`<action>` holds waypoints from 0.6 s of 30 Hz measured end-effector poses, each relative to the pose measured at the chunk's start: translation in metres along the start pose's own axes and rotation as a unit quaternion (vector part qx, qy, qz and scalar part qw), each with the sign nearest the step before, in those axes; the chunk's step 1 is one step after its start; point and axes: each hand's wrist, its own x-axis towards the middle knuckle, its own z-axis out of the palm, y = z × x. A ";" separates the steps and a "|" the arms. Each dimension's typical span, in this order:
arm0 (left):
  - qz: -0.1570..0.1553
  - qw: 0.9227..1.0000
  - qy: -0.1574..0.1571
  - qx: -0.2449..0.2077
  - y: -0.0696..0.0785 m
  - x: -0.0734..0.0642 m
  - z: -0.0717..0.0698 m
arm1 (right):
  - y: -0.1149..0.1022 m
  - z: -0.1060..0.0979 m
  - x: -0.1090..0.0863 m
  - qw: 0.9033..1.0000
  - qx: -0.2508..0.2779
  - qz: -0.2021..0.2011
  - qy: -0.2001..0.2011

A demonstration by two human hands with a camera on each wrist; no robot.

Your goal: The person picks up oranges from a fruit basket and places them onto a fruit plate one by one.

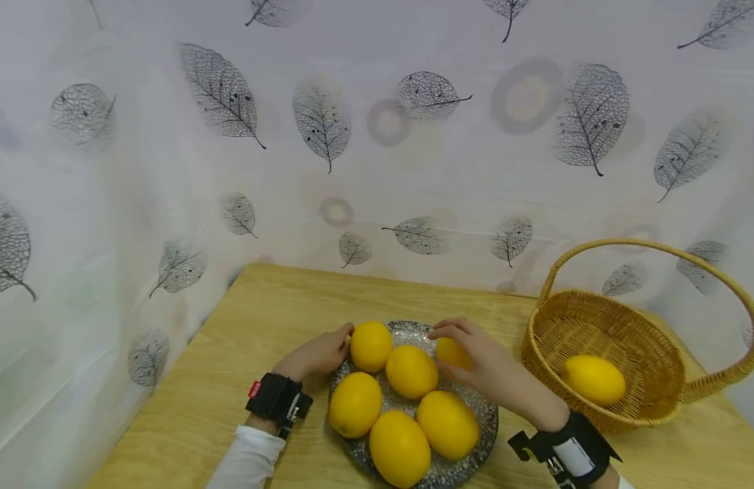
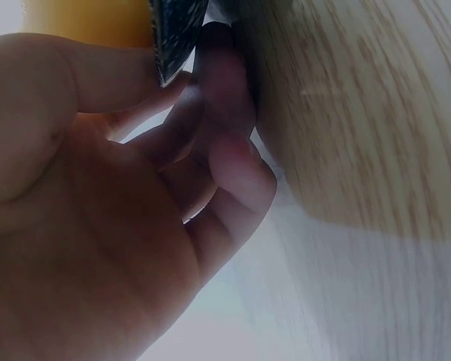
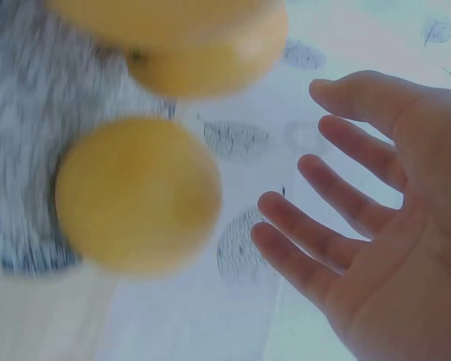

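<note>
A speckled grey plate (image 1: 488, 428) on the table bears several yellow lemons (image 1: 411, 371). At the plate's far left edge, my left hand (image 1: 316, 354) holds the rim. The left wrist view has its thumb (image 2: 116, 79) against the dark rim (image 2: 179, 37), with the other fingers curled beneath. My right hand (image 1: 483, 360) hovers over the lemon (image 1: 452, 353) at the plate's far right and partly hides it. In the right wrist view that hand's fingers (image 3: 301, 241) are spread and relaxed, with a gap between them and the nearest lemon (image 3: 139, 195).
A wicker basket (image 1: 603, 305) with a tall arched handle stands right of the plate, one lemon (image 1: 593, 380) inside. Both stand on a wooden table (image 1: 279, 292). A leaf-print curtain (image 1: 377, 183) hangs behind the table and along its left side.
</note>
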 end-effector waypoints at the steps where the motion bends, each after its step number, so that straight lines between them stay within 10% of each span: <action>1: -0.001 1.000 0.001 0.000 0.000 -0.001 0.000 | 0.002 -0.005 -0.001 1.000 -0.008 0.003 -0.001; 18: 0.004 1.000 0.002 -0.009 -0.001 -0.003 -0.001 | 0.080 -0.090 -0.021 0.994 -0.034 0.095 -0.036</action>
